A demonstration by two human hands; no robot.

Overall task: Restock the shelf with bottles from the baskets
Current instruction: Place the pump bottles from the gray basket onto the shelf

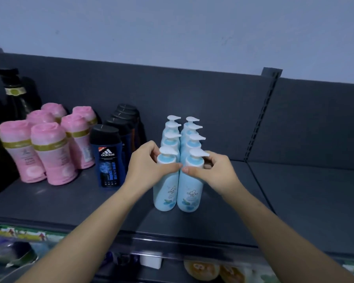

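Note:
Two rows of light blue pump bottles stand upright on the dark grey shelf (49,201), running from front to back. My left hand (147,166) grips the shoulder of the front left bottle (165,193), thumb across its front and fingers round its far side. My right hand (211,170) grips the shoulder of the front right bottle (190,195) the same way. The two thumbs nearly meet between the bottles. Both front bottles stand on the shelf, touching each other. No basket is in view.
Left of the blue rows stands a line of dark Adidas bottles (108,158), then several pink bottles (51,152), then dark bottles (14,94) at the far left. A slotted upright (262,117) divides the back panel. A lower shelf with goods (202,270) shows below.

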